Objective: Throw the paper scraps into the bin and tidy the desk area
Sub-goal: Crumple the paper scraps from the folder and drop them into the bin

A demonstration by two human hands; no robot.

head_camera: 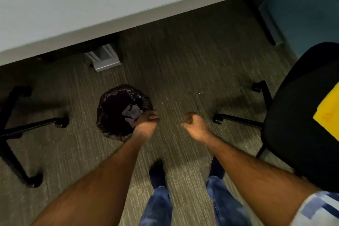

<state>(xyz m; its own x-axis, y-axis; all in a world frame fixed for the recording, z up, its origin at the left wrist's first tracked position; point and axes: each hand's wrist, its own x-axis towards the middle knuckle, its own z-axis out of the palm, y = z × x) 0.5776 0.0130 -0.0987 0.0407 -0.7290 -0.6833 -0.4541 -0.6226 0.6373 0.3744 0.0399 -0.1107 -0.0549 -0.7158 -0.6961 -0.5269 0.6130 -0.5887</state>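
Grey-green striped carpet (183, 64) fills the floor below a pale desk (91, 5) whose edge runs diagonally across the top of the view. On that carpet, just in front of the desk, stands a small round bin (110, 115) lined with a dark glossy bag, and pale paper scraps (132, 111) lie inside it toward its right side. The left hand (146, 121) is curled into a loose fist over the bin's right rim, overlapping it from this angle; whether anything is inside the fist cannot be told. The right hand (192, 123) is likewise clenched, off to the right of the bin and apart from it, above bare carpet, with nothing visibly in it. Below the hands are two legs in blue jeans (159, 205) and dark shoes. A black office chair (297, 115) with a yellow sheet (330, 108) on its seat stands at right, and another chair's wheeled base (18, 130) shows at left.
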